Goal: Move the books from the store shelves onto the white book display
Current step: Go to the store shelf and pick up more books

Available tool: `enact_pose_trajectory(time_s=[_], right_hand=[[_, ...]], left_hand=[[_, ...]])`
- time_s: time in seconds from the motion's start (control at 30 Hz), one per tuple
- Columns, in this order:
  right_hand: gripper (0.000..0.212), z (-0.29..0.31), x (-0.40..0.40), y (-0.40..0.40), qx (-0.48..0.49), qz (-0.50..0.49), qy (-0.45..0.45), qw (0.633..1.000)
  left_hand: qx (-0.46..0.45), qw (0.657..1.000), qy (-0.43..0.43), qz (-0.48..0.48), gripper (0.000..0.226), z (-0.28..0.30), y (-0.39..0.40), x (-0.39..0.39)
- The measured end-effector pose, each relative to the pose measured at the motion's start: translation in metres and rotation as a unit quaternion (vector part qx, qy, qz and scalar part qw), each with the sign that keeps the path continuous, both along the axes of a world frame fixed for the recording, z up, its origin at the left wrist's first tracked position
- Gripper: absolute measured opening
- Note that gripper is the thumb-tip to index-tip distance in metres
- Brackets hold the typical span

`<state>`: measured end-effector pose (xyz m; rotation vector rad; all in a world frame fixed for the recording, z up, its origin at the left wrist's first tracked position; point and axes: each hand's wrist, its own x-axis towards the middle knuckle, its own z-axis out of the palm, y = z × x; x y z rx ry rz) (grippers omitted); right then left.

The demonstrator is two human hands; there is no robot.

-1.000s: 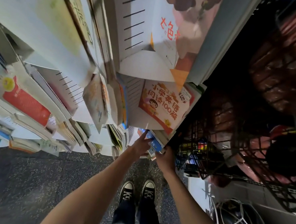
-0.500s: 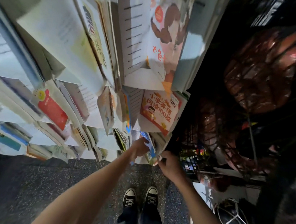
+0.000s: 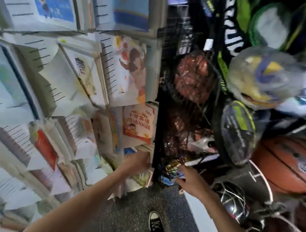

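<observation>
The left hand (image 3: 138, 162) reaches into the books at the bottom of the white slotted book rack (image 3: 108, 67); its fingers are hidden, so their state is unclear. The right hand (image 3: 188, 181) hangs apart, fingers loosely spread, beside the black wire basket (image 3: 182, 119). 1 orange paperback with a cartoon child (image 3: 138, 122) stands just above. 1 orange basketball (image 3: 289, 165) sits right.

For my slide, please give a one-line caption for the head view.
Left hand reaching into white book shelves, right hand beside a black wire rack of balls.
</observation>
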<state>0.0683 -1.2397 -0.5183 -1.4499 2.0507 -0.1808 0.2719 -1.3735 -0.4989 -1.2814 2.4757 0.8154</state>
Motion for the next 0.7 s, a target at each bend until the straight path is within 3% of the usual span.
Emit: enact_pose_trajectory(time_s=[0.13,0.3,0.4,0.57,0.7], right_hand=[[0.033,0.04,0.006,0.069,-0.022,-0.06,0.037,0.997],[0.057,0.1,0.008,0.179,-0.04,-0.132,0.059,0.989],[0.042,0.139,0.011,0.244,-0.026,-0.19,0.096,0.977],[0.049,0.18,0.021,0.357,-0.036,-0.283,0.145,0.947],[0.034,0.208,0.037,0.459,-0.05,-0.384,0.134,0.912]], left_hand=[[-0.006,0.996,-0.01,-0.088,0.039,0.022,0.037,-0.007],[-0.038,0.978,0.004,-0.204,0.035,0.067,0.101,-0.033],[-0.052,0.963,0.05,-0.258,0.026,0.095,0.141,-0.058],[-0.05,0.933,0.087,-0.346,0.02,0.134,0.226,-0.103],[-0.062,0.899,0.114,-0.418,0.023,0.156,0.317,-0.134]])
